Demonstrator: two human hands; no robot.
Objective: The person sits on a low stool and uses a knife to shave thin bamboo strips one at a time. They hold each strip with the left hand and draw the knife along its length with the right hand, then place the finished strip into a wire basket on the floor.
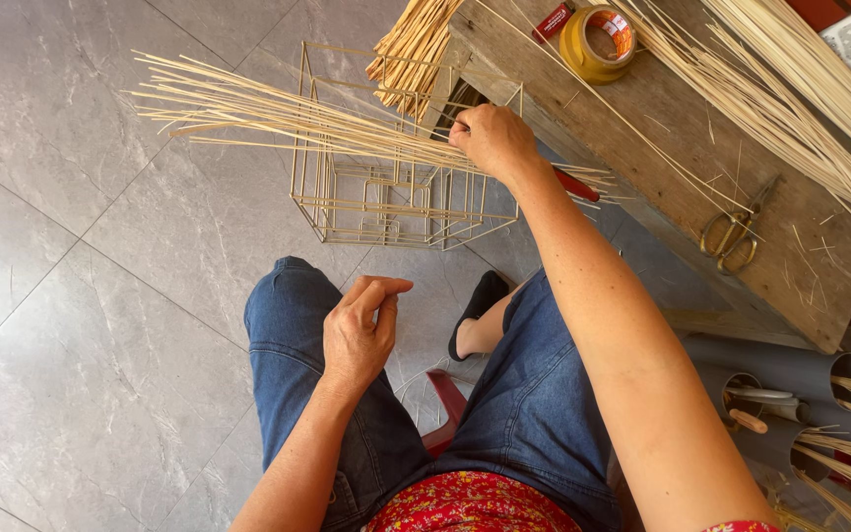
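My right hand point(492, 138) is closed around a bundle of thin bamboo sticks point(278, 113) that fans out to the left over the floor. A red-handled tool point(577, 184) pokes out under that hand. Below the sticks stands a small cage frame of bamboo strips point(386, 202) on the grey tiles. My left hand point(359, 330) hovers above my left knee, thumb and fingertips pinched together; I cannot tell whether anything thin is between them.
A wooden bench point(682, 128) runs along the right with a roll of yellow tape point(598, 39), scissors point(736, 232) and long bamboo strips point(800, 89). Grey pipes point(790, 369) holding sticks lie at lower right. More stick bundles point(411, 49) lean at the bench's end.
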